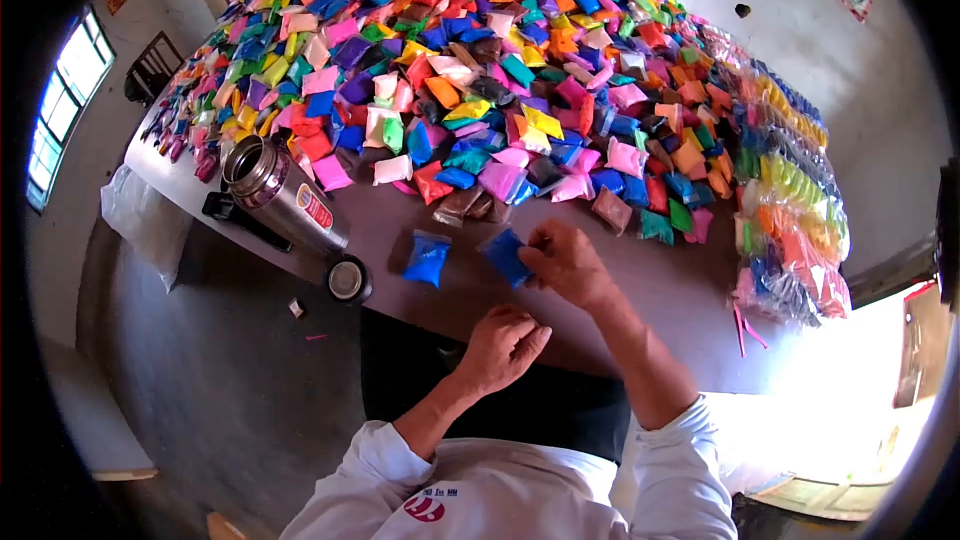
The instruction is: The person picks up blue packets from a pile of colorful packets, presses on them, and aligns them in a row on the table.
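My right hand (568,265) pinches the edge of a dark blue packet (505,256), a small clear bag with blue filling, at the near part of the table. To its left a brighter blue packet (428,259) lies flat on the tabletop, apart from both hands. My left hand (500,348) is curled into a loose fist by the table's front edge, just below the dark blue packet. Nothing sticks out of that fist, though its palm side is hidden. Brown packets (470,207) lie just beyond the two blue ones, at the near edge of a large heap of colourful packets (480,70).
A steel thermos (285,195) stands open at the left front edge, its cap (348,280) beside it. Clear bags of bundled colourful pieces (795,210) are stacked at the right. A white plastic bag (148,225) hangs off the table's left side.
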A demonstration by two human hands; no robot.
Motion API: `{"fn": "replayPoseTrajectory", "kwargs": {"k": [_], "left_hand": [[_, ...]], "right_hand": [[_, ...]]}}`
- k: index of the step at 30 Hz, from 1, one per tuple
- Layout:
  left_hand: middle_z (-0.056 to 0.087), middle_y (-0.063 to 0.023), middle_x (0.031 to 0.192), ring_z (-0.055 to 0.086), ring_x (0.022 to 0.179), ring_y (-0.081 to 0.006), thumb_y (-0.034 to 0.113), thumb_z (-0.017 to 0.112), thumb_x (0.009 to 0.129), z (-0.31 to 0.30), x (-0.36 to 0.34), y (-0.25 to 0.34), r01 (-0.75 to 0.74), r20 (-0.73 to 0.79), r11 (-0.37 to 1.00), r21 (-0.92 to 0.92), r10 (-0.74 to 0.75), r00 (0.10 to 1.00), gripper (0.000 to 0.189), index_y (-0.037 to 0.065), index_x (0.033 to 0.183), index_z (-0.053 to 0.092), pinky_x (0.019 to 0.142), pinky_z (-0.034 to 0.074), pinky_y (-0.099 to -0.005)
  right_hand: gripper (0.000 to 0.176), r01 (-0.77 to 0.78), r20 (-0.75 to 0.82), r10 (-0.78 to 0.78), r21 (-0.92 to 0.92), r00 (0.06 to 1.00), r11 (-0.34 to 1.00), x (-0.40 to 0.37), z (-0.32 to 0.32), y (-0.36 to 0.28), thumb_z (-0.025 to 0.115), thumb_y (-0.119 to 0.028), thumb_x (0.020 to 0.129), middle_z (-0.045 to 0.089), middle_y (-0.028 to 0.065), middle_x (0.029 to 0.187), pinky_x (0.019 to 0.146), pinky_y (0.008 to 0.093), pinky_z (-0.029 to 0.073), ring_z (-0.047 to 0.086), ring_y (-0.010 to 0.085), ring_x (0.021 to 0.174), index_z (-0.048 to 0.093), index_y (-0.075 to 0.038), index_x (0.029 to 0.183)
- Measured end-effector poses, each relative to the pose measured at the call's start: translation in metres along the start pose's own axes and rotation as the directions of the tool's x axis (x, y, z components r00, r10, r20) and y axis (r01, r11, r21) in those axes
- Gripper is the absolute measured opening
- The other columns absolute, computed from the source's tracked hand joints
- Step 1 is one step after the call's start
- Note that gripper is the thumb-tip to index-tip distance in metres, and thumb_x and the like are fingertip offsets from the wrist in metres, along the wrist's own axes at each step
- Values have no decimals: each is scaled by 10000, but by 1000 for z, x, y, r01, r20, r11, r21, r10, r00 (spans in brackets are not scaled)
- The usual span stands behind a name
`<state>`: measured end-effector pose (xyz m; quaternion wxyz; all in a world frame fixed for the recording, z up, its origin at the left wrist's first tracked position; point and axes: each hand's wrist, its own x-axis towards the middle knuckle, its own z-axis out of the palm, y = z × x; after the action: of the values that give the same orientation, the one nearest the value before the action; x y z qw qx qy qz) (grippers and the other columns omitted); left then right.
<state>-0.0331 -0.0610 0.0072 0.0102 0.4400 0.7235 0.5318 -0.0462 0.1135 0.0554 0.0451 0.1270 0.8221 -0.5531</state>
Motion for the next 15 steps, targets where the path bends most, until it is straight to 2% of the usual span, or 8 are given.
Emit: {"fn": "replayPoseTrajectory", "kwargs": {"k": [2, 3, 4, 6, 9, 11, 13, 15], "left_hand": [[575, -127, 709, 554, 683, -319, 181, 604, 902, -2, 0, 0, 16, 59, 1000, -21, -14, 998, 245, 17, 724, 562, 664, 446, -408], [575, -127, 709, 554, 683, -319, 181, 604, 902, -2, 0, -1, 15, 56, 1000, -21, -14, 998, 245, 17, 724, 562, 664, 446, -408], [572, -131, 710, 551, 688, -324, 177, 604, 899, -2, -2, -2, 30, 66, 999, -28, -28, 997, 234, 20, 730, 566, 663, 444, -412], [568, -135, 711, 549, 694, -330, 174, 604, 896, -1, -3, -4, 43, 73, 998, -37, -41, 997, 223, 23, 736, 569, 662, 443, -416], [554, -141, 702, 545, 690, -339, 173, 603, 893, 2, -3, -4, 0, 24, 999, -41, 1, 1000, 228, 23, 729, 551, 657, 440, -423], [597, -163, 751, 571, 744, -369, 107, 633, 846, 0, -2, -3, 14, 60, 1000, -15, -13, 998, 170, 23, 719, 557, 701, 474, -434], [586, -156, 739, 561, 721, -361, 131, 624, 860, 0, -4, -3, 14, 56, 1000, -12, -14, 998, 188, 22, 724, 553, 673, 461, -430], [575, -149, 728, 551, 698, -353, 155, 614, 875, 0, -4, -3, 2, 59, 1000, -19, 0, 998, 209, 22, 728, 549, 644, 447, -426]], "right_hand": [[189, 167, -107, -182, -134, 978, 977, 13, 21, 11, 670, -143, 815, 610, 162, 740, 622, 376, 494, 620, 248, 672, 577, 7, 884], [186, 197, -175, -215, -114, 961, 974, 18, 33, 19, 677, -153, 809, 622, 188, 742, 622, 418, 503, 641, 345, 680, 581, -1, 857], [186, 198, -174, -216, -116, 961, 973, 19, 41, 17, 677, -153, 809, 622, 188, 742, 622, 418, 503, 641, 345, 680, 581, -1, 857], [205, 303, -247, -375, -284, 894, 910, 21, 51, 14, 689, -195, 814, 643, 185, 750, 632, 452, 507, 641, 388, 707, 589, -18, 844], [237, 280, -102, -357, -439, 928, 854, 19, 55, 8, 692, -246, 816, 650, 182, 761, 655, 467, 511, 640, 395, 758, 594, -32, 847], [246, 279, -60, -341, -452, 938, 847, 21, 55, 9, 690, -265, 817, 650, 181, 759, 655, 463, 514, 642, 390, 752, 598, -38, 839], [256, 270, -25, -318, -467, 948, 842, 21, 53, 10, 688, -284, 818, 649, 179, 757, 656, 459, 518, 644, 385, 747, 602, -44, 832], [263, 327, 1, -346, -330, 938, 886, 22, 48, 10, 692, -288, 812, 652, 174, 757, 665, 465, 521, 644, 386, 753, 604, -59, 907]]}}
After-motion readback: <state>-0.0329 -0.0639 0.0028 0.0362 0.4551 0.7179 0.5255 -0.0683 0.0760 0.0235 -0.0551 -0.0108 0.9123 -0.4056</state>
